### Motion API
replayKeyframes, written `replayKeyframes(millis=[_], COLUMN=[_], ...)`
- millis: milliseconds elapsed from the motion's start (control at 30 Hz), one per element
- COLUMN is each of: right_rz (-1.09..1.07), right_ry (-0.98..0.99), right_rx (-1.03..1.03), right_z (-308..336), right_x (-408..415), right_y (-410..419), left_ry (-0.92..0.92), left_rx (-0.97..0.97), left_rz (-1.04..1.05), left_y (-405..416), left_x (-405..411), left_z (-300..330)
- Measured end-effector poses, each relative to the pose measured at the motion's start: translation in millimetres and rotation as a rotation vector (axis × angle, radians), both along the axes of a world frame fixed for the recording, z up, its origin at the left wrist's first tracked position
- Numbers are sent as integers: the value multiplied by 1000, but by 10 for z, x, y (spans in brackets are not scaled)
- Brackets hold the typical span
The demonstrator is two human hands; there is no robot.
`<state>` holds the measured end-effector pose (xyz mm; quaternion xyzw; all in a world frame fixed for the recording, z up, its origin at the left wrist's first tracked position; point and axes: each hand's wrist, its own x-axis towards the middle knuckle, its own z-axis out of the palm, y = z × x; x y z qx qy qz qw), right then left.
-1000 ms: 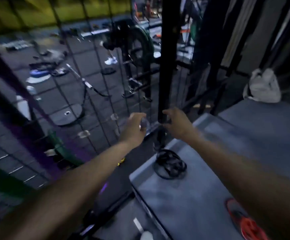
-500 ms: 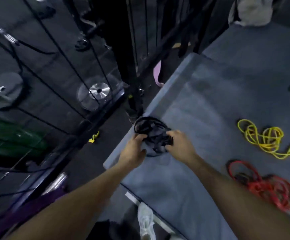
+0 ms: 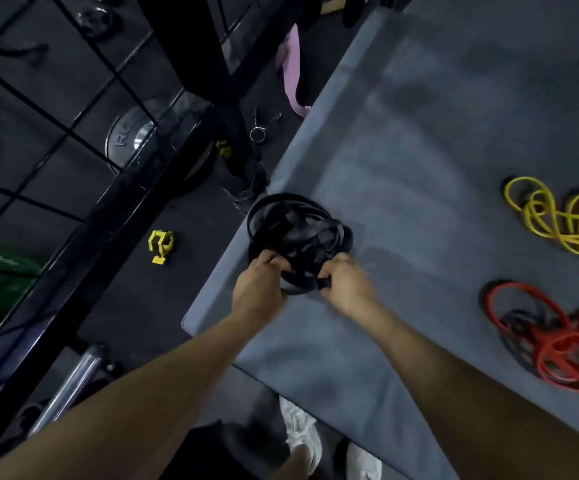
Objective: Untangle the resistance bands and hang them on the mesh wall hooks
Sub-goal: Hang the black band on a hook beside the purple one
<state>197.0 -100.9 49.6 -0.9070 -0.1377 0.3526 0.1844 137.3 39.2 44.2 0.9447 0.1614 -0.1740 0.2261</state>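
Now left hand [image 3: 258, 289] and right hand [image 3: 347, 285] grip the black band tangle [image 3: 298, 230].

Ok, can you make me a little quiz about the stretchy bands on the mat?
1. True or false: both hands hold the black band tangle.
2. Which tangle lies nearest the mat's left edge? A) yellow B) red C) black
3. Fill in: the red tangle lies nearer the person than the ______ tangle.

Key:
1. True. The left hand and right hand each have fingers curled round its strands.
2. C.
3. Yellow.
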Motion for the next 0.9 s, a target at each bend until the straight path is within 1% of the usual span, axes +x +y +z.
replayKeyframes(millis=[100, 167, 267, 333, 433, 533, 600, 733, 800, 900], right_rz=[18, 12, -6, -46, -77, -53, -14, 32, 53, 95], right_ry=[7, 61, 132, 120, 22, -90, -127, -259, -328, -418], right_rx=[72, 140, 256, 333, 405, 478, 502, 628, 667, 752], right_z=[245, 494, 883, 1149, 1595, 2145, 2584, 3427, 3799, 4354], right_x=[44, 107, 225, 309, 418, 482, 499, 586, 603, 590], right_y=[3, 11, -6, -37, -71, -65, -91, -173, -209, -263], left_ry=[-6, -39, -58, -105, -209, -303, -379, -472, -541, -598], left_rx=[28, 17, -87, -173, -233, -295, -310, -338, -276, -193], left_rz=[-30, -31, -8, 17, 81, 164, 172, 174, 166, 149], left_y=[54, 87, 154, 174, 151, 84, 13, -154, -208, -264], left_x=[64, 158, 331, 415, 477, 540, 552, 531, 510, 412], left_z=[177, 383, 781, 1082, 1526, 2064, 2539, 3490, 3924, 4535])
